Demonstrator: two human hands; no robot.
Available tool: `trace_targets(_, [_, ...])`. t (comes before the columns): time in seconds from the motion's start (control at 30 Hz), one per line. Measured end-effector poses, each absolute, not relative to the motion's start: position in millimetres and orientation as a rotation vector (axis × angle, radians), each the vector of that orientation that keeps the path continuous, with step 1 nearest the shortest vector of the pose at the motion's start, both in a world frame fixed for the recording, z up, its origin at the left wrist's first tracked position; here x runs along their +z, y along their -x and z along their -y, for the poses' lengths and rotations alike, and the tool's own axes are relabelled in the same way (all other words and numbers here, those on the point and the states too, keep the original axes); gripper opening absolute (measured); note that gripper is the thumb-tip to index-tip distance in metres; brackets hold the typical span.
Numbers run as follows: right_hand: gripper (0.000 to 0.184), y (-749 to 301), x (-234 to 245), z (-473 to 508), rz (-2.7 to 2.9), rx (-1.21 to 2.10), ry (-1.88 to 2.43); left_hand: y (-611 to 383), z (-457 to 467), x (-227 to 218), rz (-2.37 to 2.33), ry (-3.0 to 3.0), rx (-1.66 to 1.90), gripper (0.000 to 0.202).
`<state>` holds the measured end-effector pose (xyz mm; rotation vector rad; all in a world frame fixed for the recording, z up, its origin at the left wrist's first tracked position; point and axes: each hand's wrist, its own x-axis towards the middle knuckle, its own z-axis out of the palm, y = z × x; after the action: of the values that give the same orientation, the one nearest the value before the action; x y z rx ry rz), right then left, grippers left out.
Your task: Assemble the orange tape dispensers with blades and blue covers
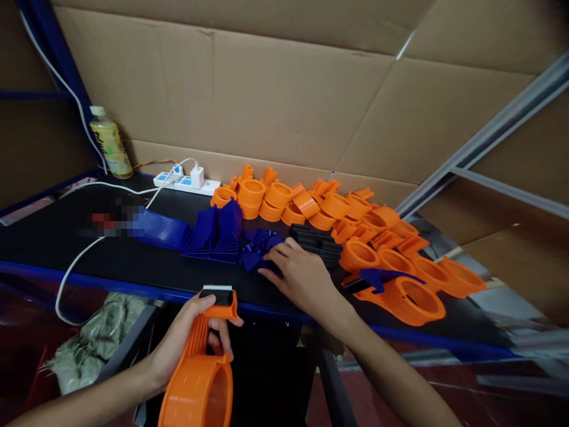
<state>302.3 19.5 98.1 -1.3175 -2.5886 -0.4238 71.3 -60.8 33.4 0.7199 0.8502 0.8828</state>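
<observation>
My left hand [178, 332] grips an orange tape dispenser [195, 382] by its handle, in front of the table edge. A black piece [224, 296] and a white toothed blade [217, 287] sit at the dispenser's top, with my thumb pressed on the black piece. My right hand [306, 279] reaches over the table, its fingers bent and apart at a pile of small blue plastic parts [255, 246]. No part shows between those fingers. Black ribbed rollers [317, 240] lie just behind this hand.
Many orange dispenser frames [355, 255] crowd the table's back and right. One assembled dispenser with a blue part [389, 277] lies front right. Stacks of blue plates [216, 234] stand left of the pile. Behind are a power strip [207, 186], white cables and a bottle [111, 145].
</observation>
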Motion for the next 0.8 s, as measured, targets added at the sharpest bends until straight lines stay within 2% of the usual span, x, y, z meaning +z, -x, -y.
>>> trace_targets(0.17, [0.023, -297.3, 97.0, -15.0, 2.533, -0.464, 1.327, -74.0, 61.6, 38.3, -0.863, -0.705, 0.920, 0.051])
trace_targets(0.33, [0.045, -289.9, 102.0, -19.8, 2.830, -0.384, 0.911, -75.2, 62.4, 39.6, -0.880, -0.672, 0.970, 0.041])
trace_targets(0.53, [0.032, -282.5, 99.0, -24.3, 2.894, -0.437, 0.783, -73.1, 60.4, 39.3, -0.886, -0.678, 0.976, 0.041])
trace_targets(0.63, [0.031, -285.3, 97.0, -25.5, 2.860, -0.524, 0.745, -73.6, 61.4, 40.4, -0.883, -0.684, 0.975, 0.042])
trace_targets(0.73, [0.031, -290.2, 94.8, -26.9, 2.722, -0.565, 0.722, -73.5, 61.8, 41.2, -0.883, -0.673, 0.982, 0.042])
trace_targets(0.8, [0.029, -291.6, 93.1, -24.6, 2.537, -0.477, 0.731, -73.1, 61.2, 41.7, -0.879, -0.650, 0.987, 0.043])
